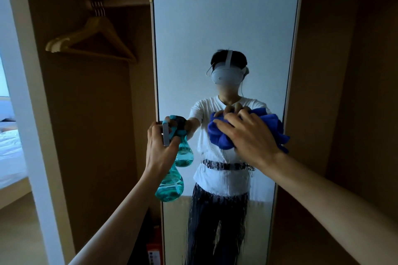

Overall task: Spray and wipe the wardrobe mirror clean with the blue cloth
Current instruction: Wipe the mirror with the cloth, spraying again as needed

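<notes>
A tall wardrobe mirror [224, 34] in a pale frame stands straight ahead. Its lower half is streaked with running spray drops. My left hand [159, 148] grips the neck of a teal spray bottle [170, 187] beside the mirror's left edge, with the bottle hanging below the hand. My right hand [247, 137] holds a bunched blue cloth [219, 135] and presses it against the glass at mid height. The mirror reflects a person with both hands, the bottle and the cloth.
Several wooden hangers [90, 38] hang on a rail at the upper left inside the wardrobe. A white door post [32, 114] stands at the left, with a bed [10, 152] beyond it. A red box [154, 251] sits on the floor by the mirror's foot.
</notes>
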A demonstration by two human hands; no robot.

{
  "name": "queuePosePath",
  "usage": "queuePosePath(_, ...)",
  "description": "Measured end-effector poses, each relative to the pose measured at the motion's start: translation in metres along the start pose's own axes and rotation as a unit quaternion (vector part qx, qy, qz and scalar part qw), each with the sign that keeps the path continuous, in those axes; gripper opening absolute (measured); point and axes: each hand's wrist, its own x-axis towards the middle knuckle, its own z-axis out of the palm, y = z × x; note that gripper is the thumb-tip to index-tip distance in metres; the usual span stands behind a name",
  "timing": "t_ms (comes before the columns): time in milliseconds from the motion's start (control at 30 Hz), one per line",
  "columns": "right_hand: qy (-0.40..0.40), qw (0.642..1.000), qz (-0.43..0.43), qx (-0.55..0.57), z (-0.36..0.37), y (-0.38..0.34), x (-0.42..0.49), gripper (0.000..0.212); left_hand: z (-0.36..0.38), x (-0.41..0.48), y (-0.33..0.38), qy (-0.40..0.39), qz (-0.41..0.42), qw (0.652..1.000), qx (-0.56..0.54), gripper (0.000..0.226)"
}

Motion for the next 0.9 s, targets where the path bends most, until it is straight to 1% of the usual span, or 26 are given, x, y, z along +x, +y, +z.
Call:
queuePosePath(100,0.036,0.999,0.015,-0.003,-0.014,0.015,0.016,0.057,0.0,0.001,0.0,-0.003,0.003,1.0,0.002,0.042)
queuePosePath(200,0.06,0.997,0.037,-0.015,-0.032,0.038,0.034,0.053,0.001,0.001,-0.001,-0.003,0.004,1.0,-0.002,0.047)
queuePosePath(267,0.067,0.996,0.049,-0.012,-0.039,0.051,0.042,0.052,0.003,0.001,-0.003,0.002,0.005,1.0,-0.005,0.042)
queuePosePath(333,0.069,0.996,0.049,-0.005,-0.04,0.058,0.045,0.05,0.004,0.002,-0.005,0.008,0.007,1.0,-0.002,0.042)
queuePosePath(467,0.059,0.998,0.0,-0.017,-0.029,0.052,0.029,0.043,0.004,0.002,-0.007,0.013,0.009,1.0,-0.001,0.048)
queuePosePath(567,0.048,0.999,-0.021,-0.014,-0.016,0.043,0.006,0.051,0.005,0.001,-0.009,0.018,0.014,1.0,0.008,0.05)
queuePosePath(667,0.014,1.0,-0.026,0.0,-0.002,0.03,-0.021,0.059,0.008,-0.001,-0.01,0.021,0.015,1.0,0.017,0.051)
queuePosePath(800,-0.021,0.999,-0.035,0.022,0.007,0.019,-0.045,0.057,0.009,-0.003,-0.008,0.025,0.025,0.999,0.016,0.049)
queuePosePath(900,-0.022,0.999,-0.04,0.027,0.004,0.025,-0.043,0.057,0.007,-0.004,-0.006,0.023,0.021,0.999,0.021,0.049)
